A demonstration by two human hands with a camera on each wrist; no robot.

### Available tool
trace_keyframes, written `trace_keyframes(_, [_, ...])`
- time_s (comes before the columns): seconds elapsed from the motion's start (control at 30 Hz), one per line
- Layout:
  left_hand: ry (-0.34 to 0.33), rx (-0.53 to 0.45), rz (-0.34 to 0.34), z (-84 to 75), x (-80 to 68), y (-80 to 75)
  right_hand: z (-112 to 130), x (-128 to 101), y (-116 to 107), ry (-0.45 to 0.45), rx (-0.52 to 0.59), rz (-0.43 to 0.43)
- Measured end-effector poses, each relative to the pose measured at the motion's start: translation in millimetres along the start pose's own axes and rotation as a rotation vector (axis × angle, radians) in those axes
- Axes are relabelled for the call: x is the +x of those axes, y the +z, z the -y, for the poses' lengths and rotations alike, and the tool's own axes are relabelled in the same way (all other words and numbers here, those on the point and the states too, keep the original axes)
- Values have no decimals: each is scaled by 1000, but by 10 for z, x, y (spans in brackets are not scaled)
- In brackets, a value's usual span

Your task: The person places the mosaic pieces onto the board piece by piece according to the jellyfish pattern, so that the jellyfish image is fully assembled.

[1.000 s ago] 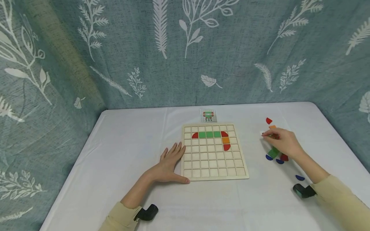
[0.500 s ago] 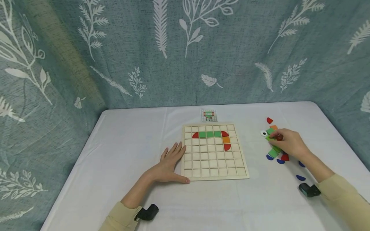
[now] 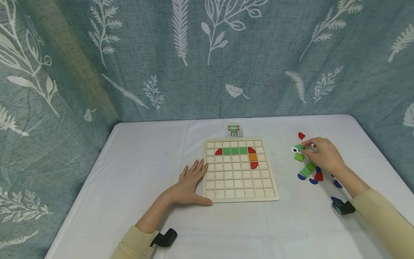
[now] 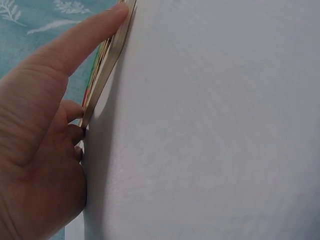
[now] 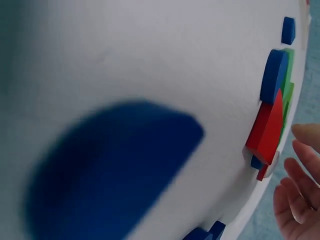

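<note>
My left hand (image 3: 187, 186) lies with fingers spread along the left edge of the wooden grid board (image 3: 229, 184). Its thumb touches the near left corner. Red, green and orange pieces fill several cells of the upper rows. At the right, my right hand (image 3: 323, 155) bends thumb and forefinger down over loose pieces, close to a green piece (image 3: 299, 157) and a round white eye piece (image 3: 294, 150). Whether the fingertips pinch a piece cannot be made out. In the right wrist view, a red piece (image 5: 266, 130) lies left of the fingers.
Behind the board lies a small pattern card (image 3: 233, 130). A red piece (image 3: 301, 135) sits beyond the right hand. Blue half-round pieces (image 3: 313, 181) lie nearer, one (image 5: 120, 170) large in the right wrist view. A leaf-patterned curtain (image 3: 194, 86) hangs behind the white table (image 3: 155, 154).
My right hand has moved away from me over the loose pieces, uncovering green and blue ones. The orange piece seen there earlier is out of sight. My left hand stays put.
</note>
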State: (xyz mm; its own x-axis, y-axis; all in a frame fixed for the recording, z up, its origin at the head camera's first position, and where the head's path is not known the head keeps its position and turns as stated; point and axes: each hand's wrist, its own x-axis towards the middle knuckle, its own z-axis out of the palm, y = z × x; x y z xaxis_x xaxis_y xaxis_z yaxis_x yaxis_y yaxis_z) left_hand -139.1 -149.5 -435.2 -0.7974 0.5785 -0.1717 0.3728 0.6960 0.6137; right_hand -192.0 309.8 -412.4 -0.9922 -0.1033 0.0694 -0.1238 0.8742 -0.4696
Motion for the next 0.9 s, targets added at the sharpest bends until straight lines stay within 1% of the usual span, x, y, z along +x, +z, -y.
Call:
trace_keyframes(0.2, [2, 0, 5, 21, -17, 6, 39, 80, 36, 32, -13, 59])
trace_keyframes(0.33, [4, 1, 11, 19, -26, 12, 71, 87, 53, 63, -16, 77])
trace_keyframes(0.47, [6, 0, 12, 19, -40, 8, 102, 67, 63, 88, -15, 69])
trace_keyframes(0.57, [10, 3, 12, 21, -48, 5, 139, 40, 67, 99, 22, 26])
trace_keyframes(0.67, [14, 7, 14, 20, -55, 2, 219, 10, 87, 80, 98, -26])
trace_keyframes(0.73, [14, 8, 16, 19, -62, -2, 311, -6, 128, 40, 150, -42])
trace_keyframes(0.83, [12, 9, 19, 21, -73, -8, 507, -24, 245, -25, 227, -20])
trace_keyframes(0.9, [13, 8, 20, 24, -77, -10, 658, -37, 347, -66, 269, 18])
